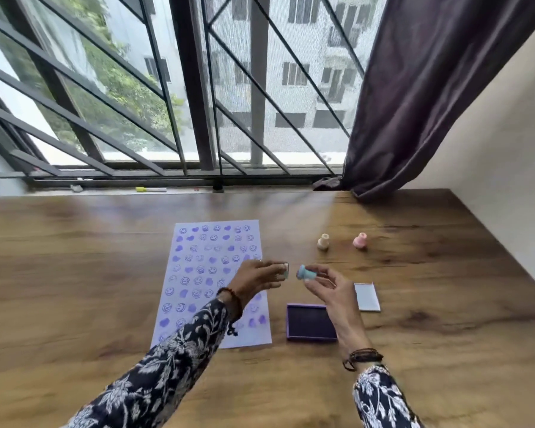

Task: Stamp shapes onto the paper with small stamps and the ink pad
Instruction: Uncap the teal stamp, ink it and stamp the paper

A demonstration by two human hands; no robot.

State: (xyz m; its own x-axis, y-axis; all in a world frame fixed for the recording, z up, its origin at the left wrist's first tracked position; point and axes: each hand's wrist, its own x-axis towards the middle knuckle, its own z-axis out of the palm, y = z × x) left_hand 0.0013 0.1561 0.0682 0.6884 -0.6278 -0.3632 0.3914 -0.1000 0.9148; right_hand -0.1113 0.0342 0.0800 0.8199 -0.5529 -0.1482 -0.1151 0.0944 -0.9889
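A white paper covered with purple smiley and heart prints lies on the wooden table. Just right of it sits the open purple ink pad. My right hand holds a small blue stamp sideways above the pad's far edge, its face turned left. My left hand hovers over the paper's right edge, fingers pinched on a small pale cap, a short gap from the blue stamp. Two more stamps stand farther back: a cream stamp and a pink stamp.
The ink pad's white lid lies right of the pad. A yellow-capped marker rests on the window sill behind the table. A dark curtain hangs at the back right, and a wall borders the table's right side.
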